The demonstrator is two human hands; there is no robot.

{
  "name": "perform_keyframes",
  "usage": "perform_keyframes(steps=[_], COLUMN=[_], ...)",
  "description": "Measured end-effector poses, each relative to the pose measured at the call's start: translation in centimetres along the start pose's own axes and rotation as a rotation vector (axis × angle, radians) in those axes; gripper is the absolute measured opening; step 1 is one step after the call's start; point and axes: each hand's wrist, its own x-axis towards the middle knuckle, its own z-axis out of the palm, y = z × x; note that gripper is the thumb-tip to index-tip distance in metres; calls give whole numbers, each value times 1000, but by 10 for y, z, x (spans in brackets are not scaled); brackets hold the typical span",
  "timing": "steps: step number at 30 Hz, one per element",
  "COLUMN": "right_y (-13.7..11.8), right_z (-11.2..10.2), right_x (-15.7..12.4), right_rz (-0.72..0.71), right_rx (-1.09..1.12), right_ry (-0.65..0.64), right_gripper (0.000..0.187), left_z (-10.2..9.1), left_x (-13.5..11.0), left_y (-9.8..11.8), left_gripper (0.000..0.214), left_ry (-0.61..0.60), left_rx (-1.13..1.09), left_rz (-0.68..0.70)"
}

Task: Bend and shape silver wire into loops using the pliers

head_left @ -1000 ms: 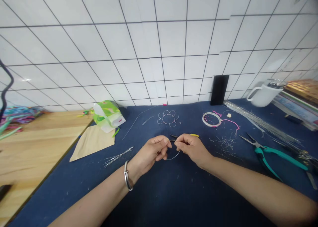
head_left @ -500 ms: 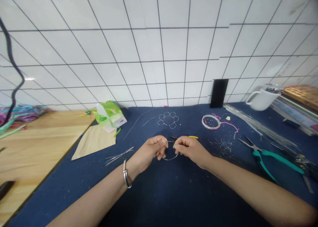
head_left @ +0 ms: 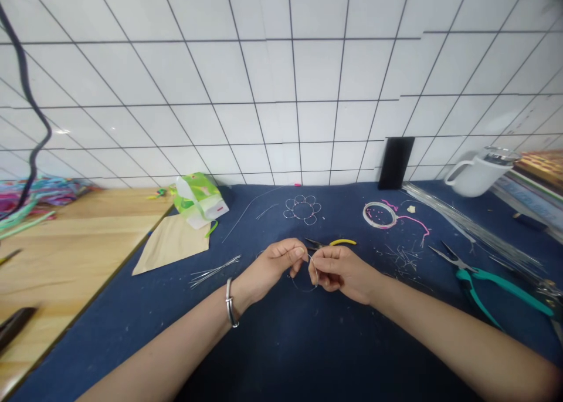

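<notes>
My left hand [head_left: 275, 264] and my right hand [head_left: 338, 270] meet over the dark blue mat [head_left: 281, 343], both pinching a thin silver wire loop [head_left: 305, 279] that curves between and below the fingertips. A silver bangle [head_left: 231, 302] sits on my left wrist. Just behind my hands lie small yellow-handled pliers [head_left: 334, 243]. Farther back a finished wire flower [head_left: 302, 209] rests flat on the mat.
Teal-handled pliers [head_left: 488, 279] lie to the right, near wire offcuts [head_left: 400, 255]. A tape ring with pink cord [head_left: 378, 214], a white mug [head_left: 477, 170], a bundle of straight wires [head_left: 213, 271], brown paper [head_left: 173, 243] and a green packet [head_left: 197, 199] stand around. A wooden table [head_left: 65, 255] adjoins at left.
Both hands stay pinched on the wire loop; the right hand has shifted slightly lower and the loop has turned more upright between the fingers. The camera has drifted a little.
</notes>
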Motion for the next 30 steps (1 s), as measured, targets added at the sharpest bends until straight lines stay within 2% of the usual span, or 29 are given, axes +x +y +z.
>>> perform_keyframes(steps=[11,14,18,21,24,30], right_y=[-1,0,2,3,3,6], right_z=[-1,-4,-9,-13,-14,-14], right_x=[0,1,5,8,9,9], right_rz=[-57,-110,-179,-203,-227,-212], right_rx=[-105,-121,-97,-60,-17,-54], right_ry=[-4,27,152,225,251,198], right_gripper=[18,18,16,17,17,18], left_z=[-4,-2,4,7,7,2], left_x=[1,-1,-2,-3,-2,-1], left_y=[-3,-1,3,4,2,-4], left_gripper=[26,25,29,33,28,20], left_ry=[-2,9,-39,-51,-33,5], left_rx=[39,-70,-379,-538,-590,-611], left_rz=[39,16,-17,7,43,28])
